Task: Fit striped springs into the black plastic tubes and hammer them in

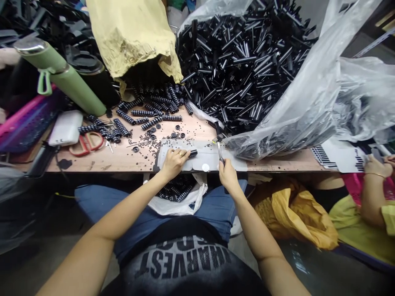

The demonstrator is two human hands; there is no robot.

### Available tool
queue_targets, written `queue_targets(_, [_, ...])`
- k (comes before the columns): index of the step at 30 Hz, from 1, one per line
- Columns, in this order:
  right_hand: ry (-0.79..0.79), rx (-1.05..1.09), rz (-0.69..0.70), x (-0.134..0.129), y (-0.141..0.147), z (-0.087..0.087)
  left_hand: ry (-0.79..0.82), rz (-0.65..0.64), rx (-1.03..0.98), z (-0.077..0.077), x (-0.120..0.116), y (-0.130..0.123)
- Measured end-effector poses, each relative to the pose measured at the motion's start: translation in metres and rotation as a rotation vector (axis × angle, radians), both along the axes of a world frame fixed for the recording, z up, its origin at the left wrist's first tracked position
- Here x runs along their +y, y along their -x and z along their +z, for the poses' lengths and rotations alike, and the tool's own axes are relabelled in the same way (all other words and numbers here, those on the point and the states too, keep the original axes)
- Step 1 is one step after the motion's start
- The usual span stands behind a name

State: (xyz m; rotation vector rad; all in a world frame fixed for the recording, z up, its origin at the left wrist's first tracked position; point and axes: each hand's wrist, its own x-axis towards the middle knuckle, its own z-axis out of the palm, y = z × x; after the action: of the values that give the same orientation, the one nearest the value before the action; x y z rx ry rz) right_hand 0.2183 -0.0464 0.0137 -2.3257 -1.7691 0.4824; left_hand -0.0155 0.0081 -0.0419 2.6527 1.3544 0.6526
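Head view: shirt (185,257) reads "HARVEST"; left fingers (181,154) grip cylinder (193,153).

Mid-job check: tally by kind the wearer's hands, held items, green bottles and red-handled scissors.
Hands: 2 (left hand, right hand)
Held items: 2 (black piece, hand tool)
Green bottle: 1
Red-handled scissors: 1
Total: 6

Single head-worn view, looking forward and steeply down
The camera sits at the wearer's head, above the shirt (185,267) at the bottom edge, and faces across the counter (277,165); the left hand (174,164) and right hand (228,174) fall mid-frame, near, the heap of black parts (247,65) farther off at the top
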Motion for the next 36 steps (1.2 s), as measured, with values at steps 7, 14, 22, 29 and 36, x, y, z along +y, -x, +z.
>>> queue_targets(7, [-0.156, 0.342, 0.134, -0.028, 0.005, 0.012, 0.017, 0.017, 0.011, 0.0, -0.003, -0.001])
queue_targets(14, [0.057, 0.014, 0.245, -0.024, 0.021, 0.018, 0.036, 0.06, 0.029, 0.001, -0.013, -0.017])
queue_targets(22, [0.042, 0.049, 0.458, -0.027, 0.067, 0.032, 0.069, 0.027, 0.089, -0.008, -0.026, -0.041])
queue_targets(29, [0.005, -0.012, 0.398, -0.007, 0.048, 0.023, 0.182, 0.084, -0.011, 0.011, -0.011, -0.045])
queue_targets(36, [-0.059, -0.254, 0.29, 0.028, 0.002, 0.0, 0.313, 0.257, -0.184, 0.041, 0.026, 0.002])
